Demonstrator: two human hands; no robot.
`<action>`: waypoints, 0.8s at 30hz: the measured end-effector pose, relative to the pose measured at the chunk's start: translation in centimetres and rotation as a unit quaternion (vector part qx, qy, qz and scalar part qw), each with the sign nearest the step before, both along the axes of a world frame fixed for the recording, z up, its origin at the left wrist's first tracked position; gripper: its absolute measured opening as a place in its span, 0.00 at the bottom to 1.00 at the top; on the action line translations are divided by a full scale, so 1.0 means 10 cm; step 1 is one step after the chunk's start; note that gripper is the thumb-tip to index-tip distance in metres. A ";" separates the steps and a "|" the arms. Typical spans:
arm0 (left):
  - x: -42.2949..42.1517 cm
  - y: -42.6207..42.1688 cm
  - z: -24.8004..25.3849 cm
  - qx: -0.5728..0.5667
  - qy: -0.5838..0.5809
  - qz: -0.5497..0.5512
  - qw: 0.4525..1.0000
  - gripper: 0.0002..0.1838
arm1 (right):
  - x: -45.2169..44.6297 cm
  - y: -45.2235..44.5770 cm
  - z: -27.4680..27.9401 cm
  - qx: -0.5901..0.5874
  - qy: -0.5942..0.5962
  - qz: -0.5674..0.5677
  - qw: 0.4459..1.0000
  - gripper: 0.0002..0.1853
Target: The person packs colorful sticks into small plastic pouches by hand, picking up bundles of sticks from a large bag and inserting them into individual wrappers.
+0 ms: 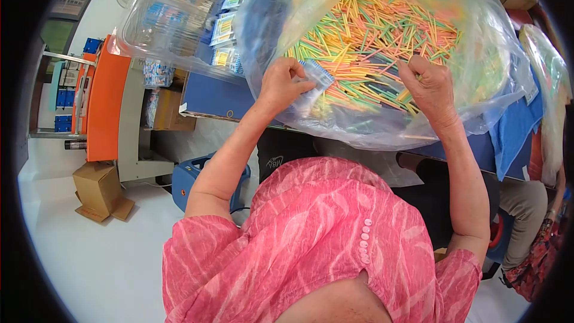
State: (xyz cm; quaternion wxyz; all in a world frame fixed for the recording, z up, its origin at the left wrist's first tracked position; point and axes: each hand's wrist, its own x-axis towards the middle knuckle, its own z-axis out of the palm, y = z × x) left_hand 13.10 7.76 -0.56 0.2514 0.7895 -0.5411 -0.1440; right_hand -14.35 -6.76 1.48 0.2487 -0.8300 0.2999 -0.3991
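Speaker A: Clock centred on the view, twelve at the top. State the condition of your hands.

Speaker B: Your left hand (280, 88), at twelve o'clock, pinches a small clear packet (318, 73) with blue print between thumb and fingers. Your right hand (429, 84), at two o'clock, is clenched; whether a stick is enclosed in it, you cannot tell.

Speaker A: Locate the sticks.

Speaker B: The sticks (376, 24), thin and coloured yellow, green, pink and orange, lie loosely heaped at one o'clock, inside a large clear bag (508, 75) spread open on the blue counter (209, 97). Your packet is tilted at the heap's near left edge.

Speaker A: Continue outward.

Speaker B: Toward eleven o'clock, find a row of packets (225, 29) with yellow contents. Beyond it stands a clear plastic bin (133, 30). A blue cloth (515, 131) hangs over the counter edge at three o'clock. On the floor, between eight and nine o'clock, note an open cardboard box (98, 185).
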 end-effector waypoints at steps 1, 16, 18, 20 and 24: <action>-0.01 -0.01 0.02 -0.025 0.000 -0.009 1.000 0.22 | 0.00 0.00 0.00 -0.002 -0.001 0.001 1.000 0.15; -0.01 -0.17 0.13 -0.134 0.194 0.020 0.972 0.11 | 0.02 0.04 -0.01 0.023 0.029 0.025 0.999 0.16; -0.15 -0.22 0.20 -0.149 0.229 0.011 0.962 0.12 | 0.01 0.02 -0.01 0.017 0.038 0.013 0.999 0.16; -0.34 -0.28 0.32 -0.162 0.257 -0.037 0.952 0.12 | 0.00 -0.04 -0.07 -0.086 0.065 0.008 0.994 0.15; -0.41 -0.46 0.28 -0.145 0.194 -0.074 0.967 0.11 | -0.06 -0.10 -0.31 -0.163 0.173 0.004 0.971 0.14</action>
